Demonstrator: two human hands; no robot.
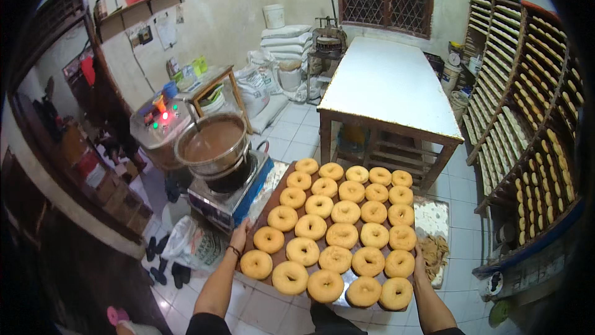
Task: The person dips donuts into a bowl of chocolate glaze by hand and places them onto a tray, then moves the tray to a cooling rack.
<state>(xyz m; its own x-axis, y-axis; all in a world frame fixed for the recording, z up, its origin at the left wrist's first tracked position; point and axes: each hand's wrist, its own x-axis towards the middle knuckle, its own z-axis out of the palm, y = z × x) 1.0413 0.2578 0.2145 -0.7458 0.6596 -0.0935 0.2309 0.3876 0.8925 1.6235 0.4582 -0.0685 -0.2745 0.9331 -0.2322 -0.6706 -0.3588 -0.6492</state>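
A brown tray (pixel 320 253) loaded with rows of golden ring doughnuts (pixel 341 235) is held out in front of me. My left hand (pixel 240 236) grips its left edge, and a dark bracelet circles that wrist. At the opposite edge, my right hand (pixel 419 260) has hold of the tray, its fingers largely hidden. A metal-rimmed pan (pixel 213 139) with brown contents sits on a stove (pixel 232 195), beyond my left hand. Beside my right hand, a brown cloth (pixel 433 253) lies crumpled on a worn pale surface (pixel 432 216), partly covered by the tray.
A white-topped table (pixel 381 84) stands ahead. Tall racks (pixel 516 70) of shaped dough pieces line the right side. White sacks (pixel 286 40) are stacked at the back. Left are a doorway, a white bag (pixel 193 242) and dark footwear (pixel 179 274) on the tiles. Part of another person (pixel 123 325) shows lower left.
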